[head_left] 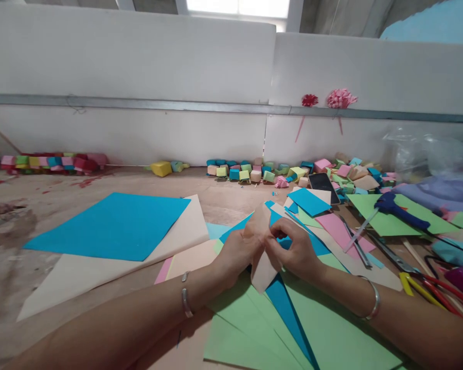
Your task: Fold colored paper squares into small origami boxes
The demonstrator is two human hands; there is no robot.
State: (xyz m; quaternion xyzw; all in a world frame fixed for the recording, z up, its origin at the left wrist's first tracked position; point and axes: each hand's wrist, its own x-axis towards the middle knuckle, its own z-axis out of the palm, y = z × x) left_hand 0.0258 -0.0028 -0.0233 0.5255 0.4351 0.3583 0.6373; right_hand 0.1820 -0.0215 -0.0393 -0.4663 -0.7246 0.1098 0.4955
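Observation:
My left hand (237,252) and my right hand (293,249) meet above the table and both pinch a small peach-coloured piece of paper (261,267), which is folded and stands upright between them. The fingers of both hands are closed on it. A silver bangle sits on each wrist. Under the hands lie green sheets (332,329), a blue sheet (287,308) and more peach paper (191,259).
A large blue sheet (111,226) on a cream sheet (81,272) lies to the left. Folded paper cubes (250,172) line the white wall. To the right are a phone (323,186), a blue glue gun (399,208), scissors (420,277), pink paper (337,226) and plastic bags (432,154).

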